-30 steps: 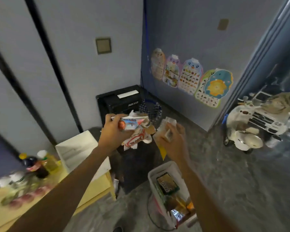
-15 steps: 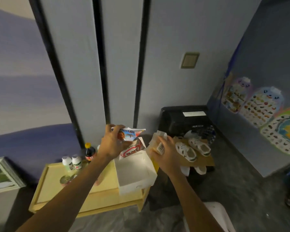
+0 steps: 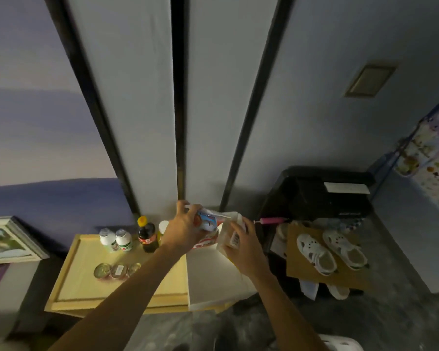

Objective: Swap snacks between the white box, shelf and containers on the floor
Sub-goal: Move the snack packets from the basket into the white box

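Left hand (image 3: 185, 231) covers much of the snack packets (image 3: 208, 222) it grips; print unreadable, count unclear. Right hand (image 3: 241, 245) hides the lower part of the clear packet (image 3: 232, 235) it holds; contents not discernible. Hands and forearms cross the white box (image 3: 213, 277); far end hidden. Pale bottle (image 3: 163, 228), 9 o'clock of the left hand, mostly behind it. Framed picture (image 3: 8, 243) cut at the 9 o'clock edge, wall charts (image 3: 431, 171) at 3 o'clock, white container (image 3: 340, 343) at 6 o'clock, rim only. Lower shoes (image 3: 338, 291) mostly under the cardboard (image 3: 299, 272). Tins (image 3: 102, 271) on the shelf (image 3: 86, 287) blurred, labels unreadable.
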A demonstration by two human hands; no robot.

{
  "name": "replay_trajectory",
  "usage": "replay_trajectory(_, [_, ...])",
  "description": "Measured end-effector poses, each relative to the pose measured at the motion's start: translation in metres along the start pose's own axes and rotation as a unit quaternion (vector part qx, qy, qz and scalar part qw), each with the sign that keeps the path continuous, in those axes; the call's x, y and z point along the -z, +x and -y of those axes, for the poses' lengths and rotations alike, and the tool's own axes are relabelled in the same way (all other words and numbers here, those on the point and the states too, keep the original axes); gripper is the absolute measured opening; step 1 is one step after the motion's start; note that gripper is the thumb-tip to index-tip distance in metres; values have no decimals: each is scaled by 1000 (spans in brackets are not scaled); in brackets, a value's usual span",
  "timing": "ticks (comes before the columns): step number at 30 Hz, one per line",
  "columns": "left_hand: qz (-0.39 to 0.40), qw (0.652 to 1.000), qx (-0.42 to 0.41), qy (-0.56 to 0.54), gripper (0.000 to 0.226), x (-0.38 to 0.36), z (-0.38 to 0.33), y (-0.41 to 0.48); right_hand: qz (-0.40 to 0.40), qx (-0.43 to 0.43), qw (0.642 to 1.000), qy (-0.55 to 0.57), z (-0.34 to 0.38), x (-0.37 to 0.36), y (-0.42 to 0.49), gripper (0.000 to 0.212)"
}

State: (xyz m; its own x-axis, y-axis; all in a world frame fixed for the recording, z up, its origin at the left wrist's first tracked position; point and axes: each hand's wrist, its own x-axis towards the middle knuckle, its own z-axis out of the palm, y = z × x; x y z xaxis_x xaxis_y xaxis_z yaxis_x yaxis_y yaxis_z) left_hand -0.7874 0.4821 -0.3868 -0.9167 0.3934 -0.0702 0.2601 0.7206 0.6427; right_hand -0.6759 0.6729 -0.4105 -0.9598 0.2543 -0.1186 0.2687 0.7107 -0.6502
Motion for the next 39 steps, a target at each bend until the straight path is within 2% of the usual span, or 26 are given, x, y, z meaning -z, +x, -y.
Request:
replay_trajectory(8, [-3,996,77,43,77,-83,44,44,55,16,998,-30,-64,-58,72,72])
replay_trajectory(15, [-22,994,102,-9,75,-125,80,44,107,24,993,-48,-101,-94,91,81])
replay_trajectory(20, [-36,993,114,-9,82,-127,87,44,73,48,995,-41,-118,-106,93,76])
replay_trajectory(24, [-39,991,126,-1,81,-116,78,44,62,28,998,-2,-113,-100,98,74])
replay_trajectory(30, [-55,991,118,42,91,-83,64,34,43,23,999,-3,-80,-62,96,89])
replay_trajectory(34, [-61,993,90,46,95,-52,51,27,-1,23,1000,-17,-57,-28,81,92])
replay_trajectory(37, [-56,996,47,48,95,-29,37,25,-51,15,998,-41,-38,-2,62,99])
replay_trajectory(39, [-47,998,8,39,96,-14,27,22,-81,1,996,-46,-25,14,43,97])
